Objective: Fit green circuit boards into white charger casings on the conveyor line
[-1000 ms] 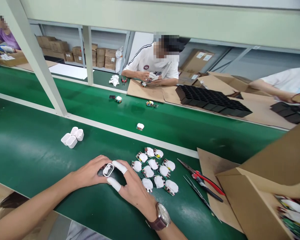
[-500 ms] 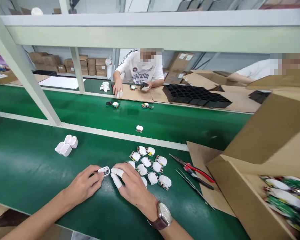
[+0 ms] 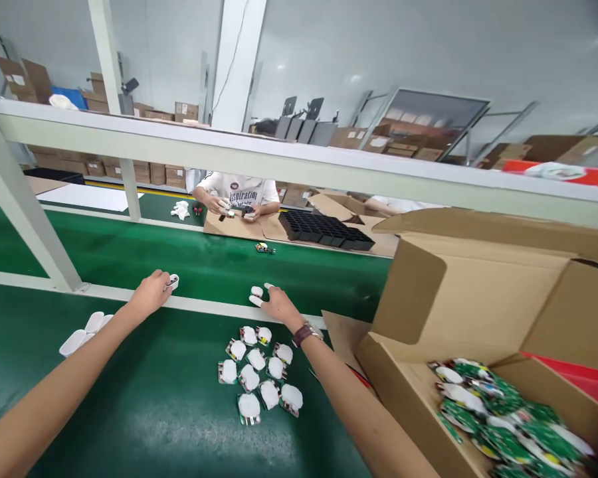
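Note:
My left hand (image 3: 150,293) reaches forward over the white rail and pinches a small white plug housing (image 3: 173,282) at its fingertips. My right hand (image 3: 274,303), with white finger cots and a wristwatch, stretches to the rail and closes on a small white part (image 3: 256,291) lying there. Below it a cluster of several white-capped circuit parts (image 3: 259,373) lies on the green mat (image 3: 129,398). Empty white housings (image 3: 87,327) sit at the left.
An open cardboard box (image 3: 478,318) at the right holds several green circuit boards (image 3: 488,411). Across the green belt (image 3: 129,249) a person in a white shirt (image 3: 242,192) works beside a black tray (image 3: 323,229). A slanted frame post (image 3: 24,212) stands at the left.
Both hands left the spot near me on the mat and reached forward to the rail; the left carried the white housing along. The camera tilted up.

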`<state>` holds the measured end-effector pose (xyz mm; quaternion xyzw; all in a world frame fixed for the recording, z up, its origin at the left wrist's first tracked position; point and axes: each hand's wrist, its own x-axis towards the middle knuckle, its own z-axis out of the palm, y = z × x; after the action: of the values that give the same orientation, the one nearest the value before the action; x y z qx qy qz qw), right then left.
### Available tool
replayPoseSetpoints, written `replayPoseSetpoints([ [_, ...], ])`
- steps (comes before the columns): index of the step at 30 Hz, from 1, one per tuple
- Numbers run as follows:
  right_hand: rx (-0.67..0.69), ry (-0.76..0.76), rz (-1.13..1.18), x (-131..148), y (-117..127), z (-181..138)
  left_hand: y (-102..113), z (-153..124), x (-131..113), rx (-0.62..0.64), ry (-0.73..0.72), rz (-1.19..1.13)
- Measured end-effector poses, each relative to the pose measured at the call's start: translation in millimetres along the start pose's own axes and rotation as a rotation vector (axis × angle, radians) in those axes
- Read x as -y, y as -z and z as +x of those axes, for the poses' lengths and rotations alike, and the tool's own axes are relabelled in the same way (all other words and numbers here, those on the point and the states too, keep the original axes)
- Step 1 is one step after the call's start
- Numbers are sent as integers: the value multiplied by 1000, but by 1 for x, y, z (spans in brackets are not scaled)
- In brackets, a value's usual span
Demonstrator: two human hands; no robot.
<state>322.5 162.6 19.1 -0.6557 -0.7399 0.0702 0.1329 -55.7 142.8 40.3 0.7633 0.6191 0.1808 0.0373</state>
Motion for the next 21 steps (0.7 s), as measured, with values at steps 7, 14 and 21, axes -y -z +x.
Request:
replayPoseSetpoints([
  [7,86,298,158,53,-3,-14,39,-18,37,45,25,-14],
  [14,212,840,140,138,-19,-136,84,-108,92,247,76,187],
  [21,254,760,25,145,-21,-176,62,-122,92,159,-79,105],
])
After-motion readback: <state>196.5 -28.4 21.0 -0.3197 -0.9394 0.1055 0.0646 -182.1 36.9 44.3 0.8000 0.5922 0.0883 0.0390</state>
